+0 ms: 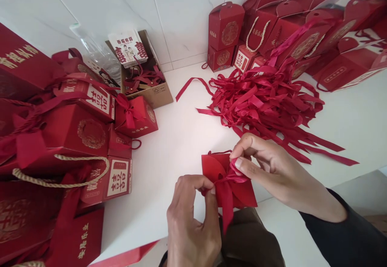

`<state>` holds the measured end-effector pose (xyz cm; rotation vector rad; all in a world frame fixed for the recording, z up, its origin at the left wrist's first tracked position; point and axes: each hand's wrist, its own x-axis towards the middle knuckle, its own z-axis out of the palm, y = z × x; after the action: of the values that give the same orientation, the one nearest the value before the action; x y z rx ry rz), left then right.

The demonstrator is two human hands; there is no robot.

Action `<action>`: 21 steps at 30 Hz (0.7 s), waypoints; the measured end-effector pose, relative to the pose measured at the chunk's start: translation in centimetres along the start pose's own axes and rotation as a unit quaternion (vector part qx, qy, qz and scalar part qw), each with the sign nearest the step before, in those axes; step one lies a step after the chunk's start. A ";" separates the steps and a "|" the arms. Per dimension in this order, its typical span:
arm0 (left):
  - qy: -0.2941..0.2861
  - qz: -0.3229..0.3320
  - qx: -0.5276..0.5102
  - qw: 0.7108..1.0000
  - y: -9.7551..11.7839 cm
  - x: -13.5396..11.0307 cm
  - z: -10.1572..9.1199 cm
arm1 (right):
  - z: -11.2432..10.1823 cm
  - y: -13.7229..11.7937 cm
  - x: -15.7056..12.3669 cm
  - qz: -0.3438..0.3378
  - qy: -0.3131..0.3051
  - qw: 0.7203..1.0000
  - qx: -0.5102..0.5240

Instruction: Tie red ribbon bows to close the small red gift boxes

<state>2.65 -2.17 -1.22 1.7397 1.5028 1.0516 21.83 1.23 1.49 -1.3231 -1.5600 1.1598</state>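
A small red gift box [208, 166] sits at the table's front edge, with its curved flaps folded together on top. Over its middle a red ribbon [227, 202] is formed into a bow, one tail hanging down the near side. My left hand [193, 218] pinches the ribbon's left loop between thumb and forefinger. On the other side, my right hand [266, 166] grips the right loop between thumb and fingertips. Behind the box shows a bit of dark red cord. The knot is partly hidden by the fingers.
A heap of loose red ribbons [263, 102] lies beyond my right hand. Red gift boxes [226, 29] stand along the wall at the back right; more boxes [90, 134] are stacked at left. A cardboard box [159, 94] holds dark red pieces and printed cards [128, 47].
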 end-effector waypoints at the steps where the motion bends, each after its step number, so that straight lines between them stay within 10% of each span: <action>1: 0.002 -0.007 -0.005 1.000 0.1 0.0 0.1 | 0.0 0.1 0.0 0.006 0.002 1.000 -0.004; 11: 0.094 -0.078 -0.141 0.982 -3.8 -0.3 -2.8 | -2.0 2.3 -1.7 0.020 0.173 0.981 -0.083; 21: -0.064 0.014 -0.036 0.997 -5.3 -2.4 1.0 | 0.8 7.1 -6.7 0.033 0.139 0.985 -0.100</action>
<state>0.76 -3.58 -6.61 1.7480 1.3485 0.9763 24.25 -5.17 -5.51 -1.6055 -1.4635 0.8296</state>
